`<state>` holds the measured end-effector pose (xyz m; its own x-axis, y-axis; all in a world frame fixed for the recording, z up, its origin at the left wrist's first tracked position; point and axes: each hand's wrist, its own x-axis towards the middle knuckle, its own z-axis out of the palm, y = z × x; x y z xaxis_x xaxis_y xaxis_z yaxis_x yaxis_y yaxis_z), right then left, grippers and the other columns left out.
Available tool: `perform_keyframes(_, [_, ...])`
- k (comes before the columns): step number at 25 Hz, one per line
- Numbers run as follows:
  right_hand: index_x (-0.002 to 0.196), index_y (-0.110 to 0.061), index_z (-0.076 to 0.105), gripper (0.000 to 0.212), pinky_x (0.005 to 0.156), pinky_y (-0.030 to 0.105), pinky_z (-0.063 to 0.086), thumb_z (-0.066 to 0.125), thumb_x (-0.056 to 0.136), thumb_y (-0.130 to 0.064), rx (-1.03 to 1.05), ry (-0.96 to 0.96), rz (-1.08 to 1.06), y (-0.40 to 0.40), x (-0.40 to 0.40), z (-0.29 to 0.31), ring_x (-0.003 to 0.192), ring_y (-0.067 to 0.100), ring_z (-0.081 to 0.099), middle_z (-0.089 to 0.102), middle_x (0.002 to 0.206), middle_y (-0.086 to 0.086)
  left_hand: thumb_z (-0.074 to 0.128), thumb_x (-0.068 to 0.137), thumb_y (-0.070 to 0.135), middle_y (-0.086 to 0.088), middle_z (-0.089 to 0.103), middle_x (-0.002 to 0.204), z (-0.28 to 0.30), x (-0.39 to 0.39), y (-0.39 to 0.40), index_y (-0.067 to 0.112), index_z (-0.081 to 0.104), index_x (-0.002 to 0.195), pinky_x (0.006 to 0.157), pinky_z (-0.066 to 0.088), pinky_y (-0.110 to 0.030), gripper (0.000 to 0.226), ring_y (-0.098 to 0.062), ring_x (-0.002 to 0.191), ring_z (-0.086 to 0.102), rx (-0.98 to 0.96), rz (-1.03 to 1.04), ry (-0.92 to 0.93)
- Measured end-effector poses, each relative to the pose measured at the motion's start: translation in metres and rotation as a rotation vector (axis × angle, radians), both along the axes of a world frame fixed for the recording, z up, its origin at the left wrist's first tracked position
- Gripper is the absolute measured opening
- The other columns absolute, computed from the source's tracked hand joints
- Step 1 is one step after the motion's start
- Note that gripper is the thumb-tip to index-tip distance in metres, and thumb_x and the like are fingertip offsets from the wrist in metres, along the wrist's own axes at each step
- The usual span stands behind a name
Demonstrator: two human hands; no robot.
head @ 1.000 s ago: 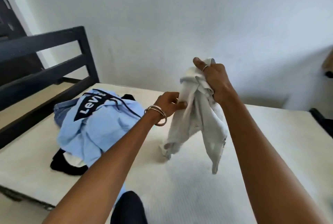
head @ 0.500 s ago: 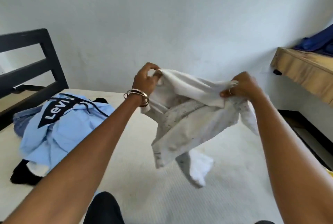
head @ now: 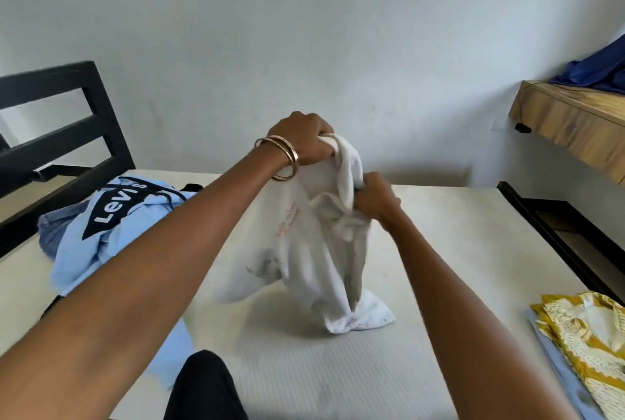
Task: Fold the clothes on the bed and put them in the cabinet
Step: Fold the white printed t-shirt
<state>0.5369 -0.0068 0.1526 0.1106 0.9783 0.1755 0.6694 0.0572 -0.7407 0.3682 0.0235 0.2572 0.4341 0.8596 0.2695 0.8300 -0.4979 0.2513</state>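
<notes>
Head view looks down over a bed (head: pixel 439 250) with a pale mattress, and every place here is told from the white garment (head: pixel 314 250) held up over the middle of it. The left hand (head: pixel 304 142) grips the garment's top edge, fingers curled tight round a bunched fold, with two thin metal bangles (head: pixel 282 157) on its wrist. The right hand (head: pixel 377 198), just below and to the right of the left, pinches another bunch of the same cloth with its fingers closed on it. From both grips the garment hangs down crumpled, and its lower end rests on the mattress. Left of the garment lies a light blue shirt (head: pixel 101 243) with a dark printed logo, heaped over some blue denim (head: pixel 50 233) and a bit of black cloth. Behind that heap stands the black bed frame (head: pixel 67 135). Right of the garment, at the mattress edge near the camera, lies a yellow patterned cloth (head: pixel 581 342) on top of a pale blue piece. Farther right and higher, a wooden shelf (head: pixel 568 118) juts from the wall with a dark blue fabric (head: pixel 598 71) on it.
</notes>
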Motion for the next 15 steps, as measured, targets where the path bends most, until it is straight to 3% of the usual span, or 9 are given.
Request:
perform_keyframes(2, [0.064, -0.009, 0.057, 0.017, 0.064, 0.031, 0.039, 0.048, 0.059, -0.022, 0.037, 0.129, -0.104, 0.003, 0.025, -0.005, 0.076, 0.016, 0.054, 0.054, 0.068, 0.004, 0.066, 0.075, 0.036, -0.004, 0.068, 0.093, -0.001, -0.024, 0.014, 0.028, 0.068, 0.087, 0.072, 0.042, -0.028, 0.014, -0.028, 0.093, 0.06, 0.007, -0.006, 0.281])
perform_keyframes(4, [0.064, -0.011, 0.062, 0.012, 0.059, 0.029, 0.039, 0.055, 0.074, -0.01, 0.059, 0.19, -0.105, 0.005, 0.047, 0.001, 0.066, 0.016, 0.051, 0.056, 0.065, 0.004, 0.068, 0.077, 0.025, -0.011, 0.069, 0.091, -0.017, -0.054, 0.028, 0.018, 0.067, 0.083, 0.071, 0.045, -0.031, 0.009, -0.031, 0.092, 0.061, -0.014, 0.05, 0.413])
perform_keyframes(5, [0.066, -0.013, 0.065, 0.019, 0.054, 0.027, 0.04, 0.056, 0.081, -0.005, 0.068, 0.195, -0.109, 0.007, 0.055, 0.006, 0.062, 0.016, 0.051, 0.056, 0.065, 0.005, 0.066, 0.079, 0.022, -0.012, 0.068, 0.086, -0.029, -0.066, 0.035, 0.014, 0.068, 0.081, 0.07, 0.045, -0.031, 0.009, -0.03, 0.088, 0.061, -0.047, 0.092, 0.335])
perform_keyframes(7, [0.072, -0.008, 0.067, 0.018, 0.043, 0.022, 0.036, 0.056, 0.086, -0.005, 0.083, 0.183, -0.154, 0.01, 0.064, 0.016, 0.059, 0.017, 0.05, 0.054, 0.064, 0.008, 0.064, 0.077, 0.023, -0.009, 0.061, 0.073, -0.055, -0.079, 0.035, 0.005, 0.068, 0.079, 0.065, 0.039, -0.028, 0.018, -0.023, 0.074, 0.056, -0.215, 0.166, -0.078])
perform_keyframes(9, [0.077, -0.002, 0.068, 0.016, 0.052, 0.025, 0.039, 0.059, 0.085, -0.011, 0.09, 0.138, -0.208, 0.014, 0.073, 0.019, 0.066, 0.019, 0.05, 0.055, 0.067, 0.009, 0.058, 0.078, 0.022, -0.007, 0.047, 0.062, -0.077, -0.078, 0.028, 0.001, 0.061, 0.068, 0.061, 0.038, -0.029, 0.024, -0.018, 0.06, 0.044, -0.357, 0.219, -0.601])
perform_keyframes(10, [0.077, -0.004, 0.069, 0.016, 0.058, 0.028, 0.04, 0.061, 0.085, -0.016, 0.076, 0.09, -0.24, 0.013, 0.077, 0.019, 0.069, 0.021, 0.053, 0.058, 0.07, 0.01, 0.056, 0.083, 0.018, -0.005, 0.041, 0.058, -0.084, -0.073, 0.025, 0.005, 0.054, 0.062, 0.058, 0.039, -0.029, 0.025, -0.017, 0.055, 0.039, -0.392, 0.247, -0.747])
perform_keyframes(12, [0.076, -0.006, 0.068, 0.021, 0.065, 0.032, 0.041, 0.065, 0.085, -0.025, 0.034, -0.015, -0.351, 0.011, 0.082, 0.015, 0.075, 0.03, 0.056, 0.06, 0.075, 0.013, 0.052, 0.089, 0.013, -0.004, 0.036, 0.057, -0.092, -0.062, 0.023, 0.011, 0.048, 0.063, 0.052, 0.038, -0.028, 0.026, -0.017, 0.052, 0.036, -0.464, 0.29, -0.84])
perform_keyframes(15, [0.081, -0.007, 0.066, 0.023, 0.07, 0.035, 0.042, 0.063, 0.087, -0.029, 0.015, -0.104, -0.537, 0.007, 0.08, 0.009, 0.077, 0.035, 0.05, 0.056, 0.083, 0.015, 0.052, 0.09, 0.021, -0.008, 0.052, 0.066, -0.088, -0.044, 0.019, 0.012, 0.058, 0.072, 0.061, 0.042, -0.034, 0.021, -0.021, 0.06, 0.048, -0.628, 0.259, -0.83])
